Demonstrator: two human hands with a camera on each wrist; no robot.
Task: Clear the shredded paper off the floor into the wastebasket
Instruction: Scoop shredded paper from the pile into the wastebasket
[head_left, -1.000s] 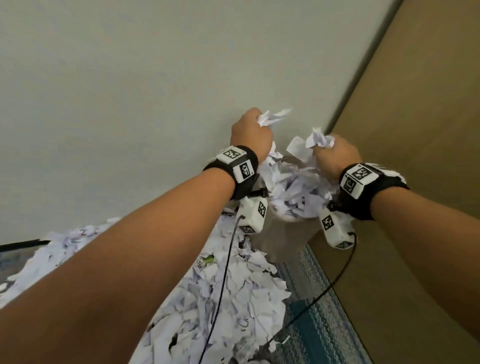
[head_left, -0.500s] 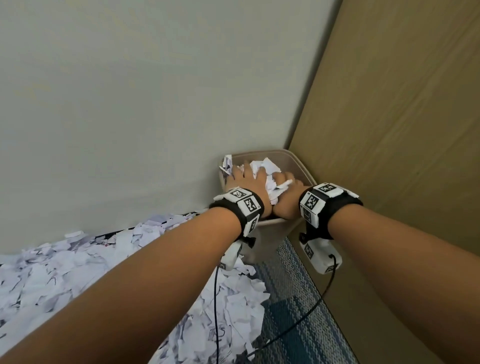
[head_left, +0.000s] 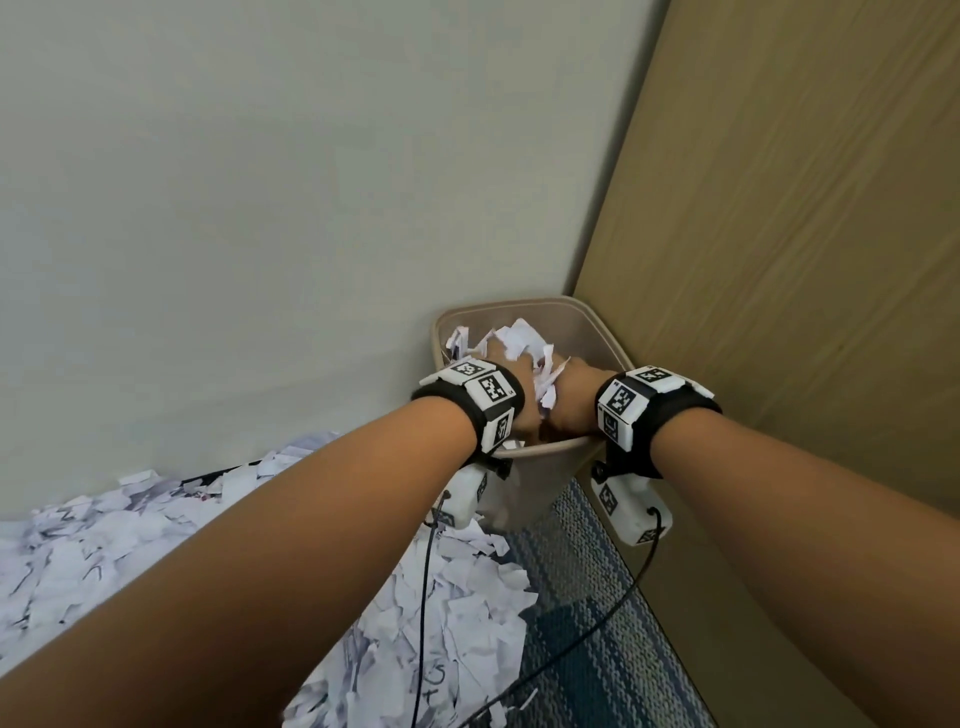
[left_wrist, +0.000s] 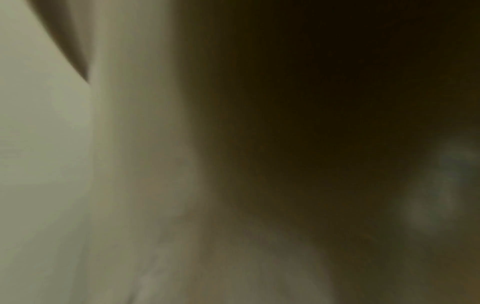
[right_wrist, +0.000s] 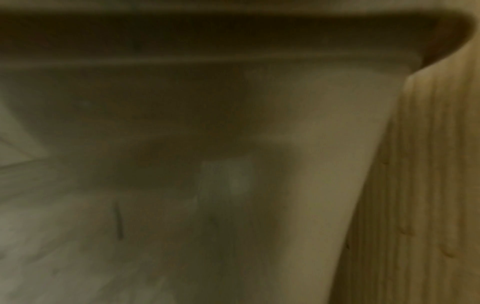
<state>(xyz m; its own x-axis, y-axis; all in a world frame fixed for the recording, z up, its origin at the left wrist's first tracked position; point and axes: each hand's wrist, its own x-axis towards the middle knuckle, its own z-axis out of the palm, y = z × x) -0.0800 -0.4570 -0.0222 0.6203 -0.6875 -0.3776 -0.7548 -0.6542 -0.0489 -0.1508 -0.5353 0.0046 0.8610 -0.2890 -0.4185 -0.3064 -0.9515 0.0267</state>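
Observation:
A beige wastebasket (head_left: 519, 302) stands in the corner between wall and wood panel. Both my hands are down inside it, side by side, among white paper shreds (head_left: 514, 335). Only the back of my left hand (head_left: 521, 387) and of my right hand (head_left: 574, 397) shows; shreds cover the fingers, so their pose is hidden. A big pile of shredded paper (head_left: 457, 613) lies on the floor left of and in front of the basket. The left wrist view shows only the blurred basket wall (left_wrist: 142, 185). The right wrist view shows the basket rim (right_wrist: 233, 41) from below, close up.
A pale wall (head_left: 260, 208) runs behind the basket and a wood panel (head_left: 779, 260) closes off the right side. Blue-grey carpet (head_left: 597, 649) shows bare to the right of the pile. Thin black cables (head_left: 423, 597) hang from both wrist cameras over the paper.
Both hands, which held bunches of shreds above the basket a second ago, have gone down into it and now sit deeper among the paper than half a second ago.

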